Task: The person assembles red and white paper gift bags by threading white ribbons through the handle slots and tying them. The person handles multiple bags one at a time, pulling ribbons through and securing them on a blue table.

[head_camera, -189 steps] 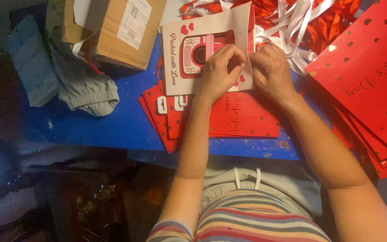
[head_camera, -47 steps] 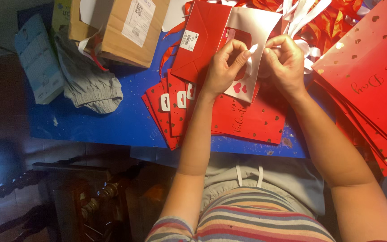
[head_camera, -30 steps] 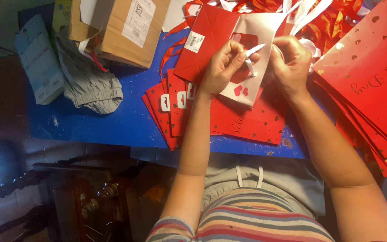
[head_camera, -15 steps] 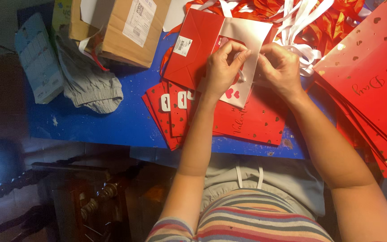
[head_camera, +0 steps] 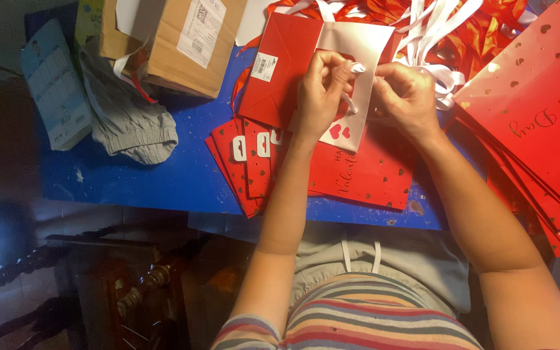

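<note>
Head view: looking down on a blue counter [head_camera: 163, 175] strewn with red gift bags.
Left hand [head_camera: 319, 91]: fingers closed, pinching a white ribbon [head_camera: 356, 70] at the top edge of a small gift bag.
Right hand [head_camera: 406, 97]: fingers curled, gripping the right edge of the same bag beside the ribbon.
Gift bag [head_camera: 293, 58]: red with a white front panel and red hearts near its lower end, held tilted just above the counter, between both hands.
Flat red bags [head_camera: 358, 172]: lying under the hands near the counter's front edge, several overlapping, white tags showing on the left ones.
Large red bags [head_camera: 539, 110]: stacked at the right, dotted with gold hearts.
Ribbon heap [head_camera: 448, 32]: red and white strands tangled behind the held bag.
Cardboard box [head_camera: 176, 42]: at the back left, with a white label.
Grey cloth [head_camera: 131, 123]: crumpled in front of the box.
Pale blue packet [head_camera: 56, 91]: at the far left edge.
</note>
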